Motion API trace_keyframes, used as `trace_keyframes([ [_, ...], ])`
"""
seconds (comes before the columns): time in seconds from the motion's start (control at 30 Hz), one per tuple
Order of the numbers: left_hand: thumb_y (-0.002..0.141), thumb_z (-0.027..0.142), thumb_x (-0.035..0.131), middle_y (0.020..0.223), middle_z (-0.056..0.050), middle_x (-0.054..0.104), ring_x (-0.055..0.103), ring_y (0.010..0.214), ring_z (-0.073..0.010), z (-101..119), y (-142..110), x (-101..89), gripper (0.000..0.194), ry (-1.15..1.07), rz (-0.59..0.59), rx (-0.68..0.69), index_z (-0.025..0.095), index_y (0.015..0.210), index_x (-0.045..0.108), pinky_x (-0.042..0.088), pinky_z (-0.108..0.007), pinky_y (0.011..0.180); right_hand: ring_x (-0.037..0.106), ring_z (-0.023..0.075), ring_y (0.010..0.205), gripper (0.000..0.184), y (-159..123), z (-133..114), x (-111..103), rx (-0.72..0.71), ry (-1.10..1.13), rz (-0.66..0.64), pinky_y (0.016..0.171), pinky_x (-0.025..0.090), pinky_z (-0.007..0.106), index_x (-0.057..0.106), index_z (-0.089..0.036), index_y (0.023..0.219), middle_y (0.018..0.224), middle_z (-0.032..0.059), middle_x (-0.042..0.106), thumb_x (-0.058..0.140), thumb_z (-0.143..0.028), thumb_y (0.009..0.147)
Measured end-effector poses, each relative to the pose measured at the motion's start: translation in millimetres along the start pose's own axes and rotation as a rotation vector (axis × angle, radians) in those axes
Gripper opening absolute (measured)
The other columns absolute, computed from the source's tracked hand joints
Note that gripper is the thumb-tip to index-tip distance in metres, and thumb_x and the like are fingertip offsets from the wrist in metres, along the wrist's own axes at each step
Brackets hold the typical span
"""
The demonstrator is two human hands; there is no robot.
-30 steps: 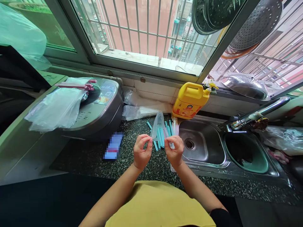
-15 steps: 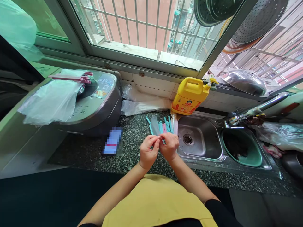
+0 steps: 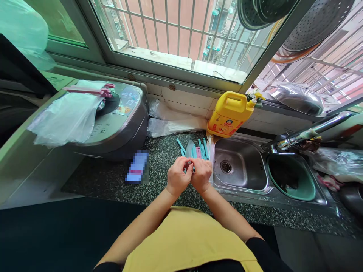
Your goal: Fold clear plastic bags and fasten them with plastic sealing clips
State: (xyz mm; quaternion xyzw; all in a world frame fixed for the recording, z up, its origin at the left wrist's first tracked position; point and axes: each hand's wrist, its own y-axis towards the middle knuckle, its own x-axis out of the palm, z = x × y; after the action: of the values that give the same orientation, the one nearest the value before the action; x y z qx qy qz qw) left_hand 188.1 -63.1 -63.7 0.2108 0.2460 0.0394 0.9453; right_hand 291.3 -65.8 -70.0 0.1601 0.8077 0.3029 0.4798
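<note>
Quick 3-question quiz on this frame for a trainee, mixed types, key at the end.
1. True or false: the left hand and the right hand are spread wide apart over the sink.
2. Where does the green tub sit?
A) on the windowsill
B) in the right-hand part of the sink
C) on top of the rice cooker
3. Fill in the blank: beyond the hands lie thin sticks, most of them teal and a few of them ____.

Key: 1. False; 2. B; 3. pink
</note>
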Motion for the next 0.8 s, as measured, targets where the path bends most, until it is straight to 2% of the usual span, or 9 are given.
trace_keyframes([
  [0.13,0.082,0.019,0.051,0.082,-0.005,0.063,0.059,0.066,-0.0133,-4.0,2.7,0.2,0.010,0.026,-0.023,-0.038,0.016,0.088,0.059,0.051,-0.024,0.062,0.061,0.0199,0.073,0.027,-5.1,-4.8,3.4,0.048,0.106,-0.054,0.067,0.035,0.033,0.060,-0.015,0.109,0.083,0.0072,0.070,0.044,-0.018,0.088],
  [0.3,0.082,0.019,0.049,0.076,-0.004,0.064,0.058,0.063,-0.0130,-5.6,4.3,-3.6,0.011,0.024,-0.022,-0.114,0.017,0.082,0.060,0.049,-0.024,0.059,0.060,0.0227,0.079,0.043,-13.5,-9.9,2.5,0.008,0.224,-0.141,0.068,0.039,0.035,0.051,-0.014,0.125,0.089,0.0096,0.067,0.046,-0.016,0.082],
  [0.4,0.083,0.019,0.048,0.076,-0.003,0.065,0.059,0.064,-0.0129,-10.2,4.9,-11.5,0.014,-0.004,-0.008,-0.120,0.017,0.080,0.061,0.049,-0.024,0.060,0.059,0.0223,0.080,0.047,-14.7,-6.2,-1.5,-0.008,0.268,-0.190,0.069,0.042,0.036,0.052,-0.015,0.124,0.088,0.0084,0.065,0.048,-0.013,0.077],
  [0.5,0.083,0.017,0.048,0.078,-0.004,0.066,0.061,0.068,-0.0130,-16.1,5.1,-27.5,0.014,-0.073,-0.011,-0.051,0.017,0.082,0.062,0.050,-0.023,0.063,0.057,0.0192,0.078,0.044,-5.5,12.9,-6.1,0.031,0.369,-0.148,0.069,0.045,0.034,0.054,-0.020,0.120,0.085,0.0054,0.062,0.048,-0.011,0.078],
  [0.57,0.083,0.016,0.049,0.080,-0.004,0.066,0.062,0.072,-0.0134,-18.2,5.2,-42.0,0.014,-0.101,-0.026,-0.008,0.017,0.083,0.063,0.050,-0.023,0.064,0.056,0.0182,0.079,0.043,7.1,32.4,-7.9,0.088,0.424,-0.101,0.069,0.048,0.033,0.053,-0.022,0.120,0.090,0.0059,0.060,0.050,-0.012,0.078],
  [0.63,0.084,0.016,0.049,0.082,-0.004,0.067,0.062,0.076,-0.0140,-17.8,5.3,-56.9,0.014,-0.114,-0.048,0.024,0.017,0.083,0.063,0.051,-0.024,0.068,0.056,0.0199,0.091,0.045,22.4,51.0,-8.3,0.095,0.449,-0.111,0.074,0.049,0.035,0.051,-0.023,0.121,0.105,0.0087,0.058,0.053,-0.013,0.076],
  [0.7,0.084,0.015,0.050,0.083,-0.004,0.067,0.063,0.079,-0.0146,-15.5,5.9,-69.8,0.014,-0.112,-0.063,0.044,0.018,0.083,0.063,0.051,-0.026,0.072,0.052,0.0228,0.107,0.042,38.1,63.4,-7.6,0.033,0.453,-0.165,0.084,0.048,0.039,0.054,-0.024,0.116,0.120,0.0105,0.052,0.055,-0.015,0.075],
  [0.8,0.083,0.014,0.050,0.084,-0.004,0.068,0.064,0.082,-0.0156,-10.7,6.9,-83.2,0.015,-0.111,-0.083,0.075,0.019,0.084,0.064,0.052,-0.028,0.076,0.043,0.0259,0.122,0.032,60.3,67.1,-4.8,-0.127,0.409,-0.307,0.096,0.042,0.046,0.061,-0.024,0.105,0.136,0.0097,0.043,0.059,-0.016,0.074],
])
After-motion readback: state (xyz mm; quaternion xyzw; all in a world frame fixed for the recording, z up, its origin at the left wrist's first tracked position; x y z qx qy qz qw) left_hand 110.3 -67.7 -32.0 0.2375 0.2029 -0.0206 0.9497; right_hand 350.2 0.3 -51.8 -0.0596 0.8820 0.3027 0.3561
